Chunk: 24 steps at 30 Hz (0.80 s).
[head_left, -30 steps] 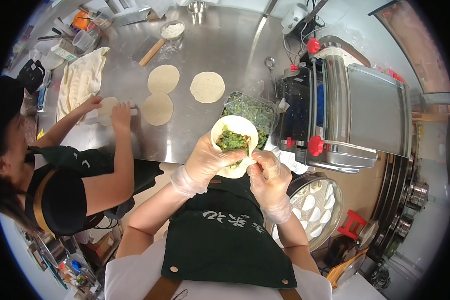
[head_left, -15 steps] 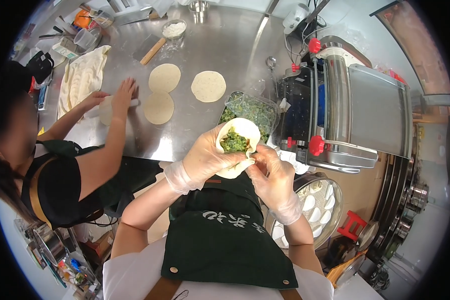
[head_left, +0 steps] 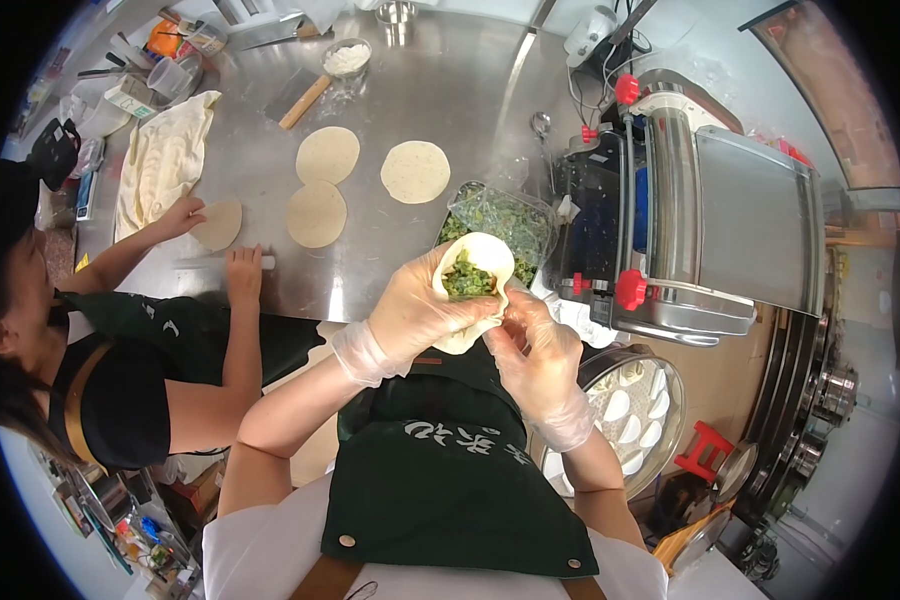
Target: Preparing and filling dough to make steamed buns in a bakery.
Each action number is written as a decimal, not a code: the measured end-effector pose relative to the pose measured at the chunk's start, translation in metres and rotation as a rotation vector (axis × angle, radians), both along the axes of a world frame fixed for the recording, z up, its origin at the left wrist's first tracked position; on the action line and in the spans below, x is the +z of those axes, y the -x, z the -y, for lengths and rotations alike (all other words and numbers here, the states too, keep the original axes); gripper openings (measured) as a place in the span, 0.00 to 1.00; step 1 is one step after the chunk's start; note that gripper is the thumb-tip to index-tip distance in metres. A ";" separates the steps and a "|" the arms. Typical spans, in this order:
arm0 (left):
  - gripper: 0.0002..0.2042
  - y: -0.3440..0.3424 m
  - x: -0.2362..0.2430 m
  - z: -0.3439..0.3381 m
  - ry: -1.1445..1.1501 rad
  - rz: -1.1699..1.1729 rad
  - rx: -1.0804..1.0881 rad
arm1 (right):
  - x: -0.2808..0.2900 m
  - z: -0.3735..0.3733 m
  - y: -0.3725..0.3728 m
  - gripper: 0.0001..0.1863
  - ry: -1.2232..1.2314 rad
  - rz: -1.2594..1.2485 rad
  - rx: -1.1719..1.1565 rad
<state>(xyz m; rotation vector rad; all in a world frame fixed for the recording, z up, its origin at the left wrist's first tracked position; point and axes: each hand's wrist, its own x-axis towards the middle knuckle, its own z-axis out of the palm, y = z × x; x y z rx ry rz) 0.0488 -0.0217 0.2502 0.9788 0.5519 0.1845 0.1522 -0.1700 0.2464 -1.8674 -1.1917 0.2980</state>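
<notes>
Cupped in my gloved left hand [head_left: 417, 305] is a filled dough wrapper [head_left: 487, 250], with chopped green filling [head_left: 467, 278] showing inside its open upper part. The lower part of the wrapper is folded over, my left thumb lying across it. My right hand [head_left: 538, 345], also in a clear glove, pinches the wrapper's right edge between thumb and fingers. Just beyond my hands stands a clear container of green filling [head_left: 510, 220], partly hidden by them.
Several flat dough rounds [head_left: 416, 172] lie on the steel table [head_left: 440, 90]. At left, a co-worker's hands [head_left: 243, 275] handle another round and a rolling pin. A rolling machine [head_left: 670, 200] stands right. Below it, a round tray [head_left: 678, 415] holds white half-moon pieces.
The wrapper and both my hands have shifted slightly left, the pinch staying on its right edge. The co-worker's left-side hand now lifts the dough round's edge, while the other has come nearer.
</notes>
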 end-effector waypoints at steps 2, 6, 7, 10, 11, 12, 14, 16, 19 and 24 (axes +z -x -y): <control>0.21 0.001 0.000 -0.002 -0.050 -0.008 -0.038 | 0.002 0.000 -0.001 0.24 -0.017 0.030 0.011; 0.19 0.002 0.003 -0.009 0.049 -0.013 -0.064 | 0.011 -0.003 -0.006 0.16 -0.051 0.152 0.048; 0.18 0.002 0.003 -0.009 0.126 -0.016 -0.053 | 0.009 -0.003 -0.007 0.16 -0.051 0.152 0.048; 0.16 0.001 0.001 -0.008 0.175 -0.023 -0.063 | -0.003 -0.001 -0.009 0.14 -0.190 0.214 0.106; 0.16 0.001 0.000 -0.008 0.148 -0.026 -0.084 | -0.010 0.001 -0.009 0.15 -0.169 0.068 0.077; 0.16 0.000 0.001 -0.008 0.148 -0.026 -0.082 | -0.012 0.003 -0.009 0.16 -0.146 -0.078 0.048; 0.17 -0.001 0.000 -0.005 0.082 -0.044 -0.097 | -0.002 -0.001 -0.003 0.15 -0.112 -0.209 -0.025; 0.17 -0.001 0.001 -0.006 0.062 -0.047 -0.116 | 0.001 -0.002 -0.003 0.15 -0.077 -0.338 -0.099; 0.17 -0.001 -0.002 -0.010 -0.007 -0.024 -0.169 | -0.004 0.002 -0.010 0.16 -0.024 -0.213 0.007; 0.17 -0.003 0.003 -0.018 0.179 -0.024 -0.168 | -0.004 0.000 -0.014 0.12 -0.200 0.118 0.169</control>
